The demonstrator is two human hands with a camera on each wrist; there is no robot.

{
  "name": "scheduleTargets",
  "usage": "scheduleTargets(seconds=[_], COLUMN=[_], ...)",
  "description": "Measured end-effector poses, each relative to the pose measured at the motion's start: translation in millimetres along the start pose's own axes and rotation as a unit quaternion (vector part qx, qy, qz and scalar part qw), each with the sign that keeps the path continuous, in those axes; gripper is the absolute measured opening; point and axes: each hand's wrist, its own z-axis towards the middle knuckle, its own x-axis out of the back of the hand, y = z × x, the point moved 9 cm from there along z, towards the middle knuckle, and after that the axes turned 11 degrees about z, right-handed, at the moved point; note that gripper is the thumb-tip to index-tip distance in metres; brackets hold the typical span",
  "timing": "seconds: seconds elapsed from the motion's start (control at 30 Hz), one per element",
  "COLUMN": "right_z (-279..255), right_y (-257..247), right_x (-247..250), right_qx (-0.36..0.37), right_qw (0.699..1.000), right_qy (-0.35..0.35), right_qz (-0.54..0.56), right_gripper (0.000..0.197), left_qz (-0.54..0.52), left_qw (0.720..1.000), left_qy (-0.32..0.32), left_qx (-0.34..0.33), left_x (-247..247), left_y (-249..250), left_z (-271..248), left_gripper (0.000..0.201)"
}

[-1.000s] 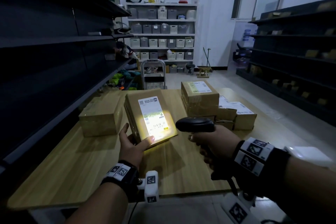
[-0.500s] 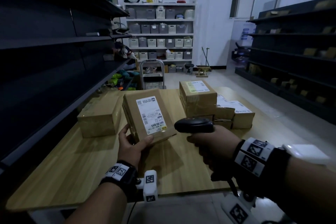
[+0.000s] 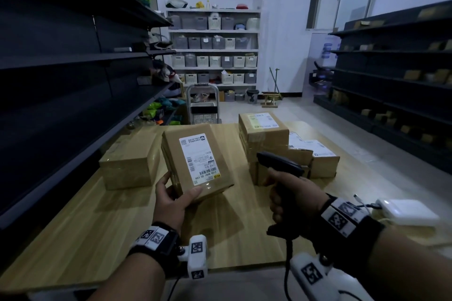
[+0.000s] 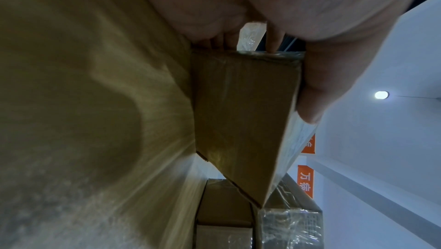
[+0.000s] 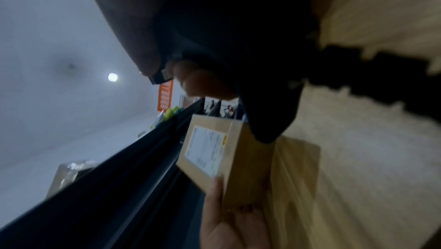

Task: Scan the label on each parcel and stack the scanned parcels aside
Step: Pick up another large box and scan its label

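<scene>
My left hand [image 3: 178, 193] grips the near corner of a brown cardboard parcel [image 3: 195, 161] and holds it tilted above the wooden table [image 3: 73, 234]. The parcel's white label [image 3: 199, 156] faces me. In the left wrist view the thumb [image 4: 317, 90] lies along the parcel [image 4: 243, 113]. My right hand [image 3: 293, 198] grips a black handheld scanner [image 3: 278, 162] to the right of the parcel, its head pointing left and away. No scan light shows on the label. The right wrist view shows the same parcel [image 5: 226, 157] past the scanner [image 5: 262, 90].
One brown parcel [image 3: 129, 161] lies on the table at the left. A stack of parcels [image 3: 274, 139] stands at the back right. A white device [image 3: 406, 211] with a cable lies at the right edge. Dark shelving [image 3: 61, 61] runs along the left side.
The scanner's light on the label has gone out. My left hand has raised the parcel slightly and shifted it left. The scanner has turned a little away.
</scene>
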Motion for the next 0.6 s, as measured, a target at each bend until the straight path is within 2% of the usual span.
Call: scheduleTargets(seconds=[0.13,0.4,0.6], right_z=[21.9,61.4,62.7], right_y=[14.3,30.2,33.7], right_x=[27.4,68.5,76.4], right_qx=[-0.008,0.005,-0.004], right_qw=[0.994,0.972,0.964], right_qy=[0.033,0.093,0.079], right_qz=[0.105,0.217,0.253], right_gripper=[0.043,0.051,0.048], left_qz=[0.004,-0.003,-0.01], left_qw=[1.0,1.0,1.0], left_qy=[-0.006,0.001,0.002], left_qx=[-0.009,-0.004,0.025], left_x=[-2.6,-1.9,-0.1], left_y=[3.3,0.5,-6.5], left_z=[0.1,3.1,4.4], left_gripper=[0.11,0.111,0.11])
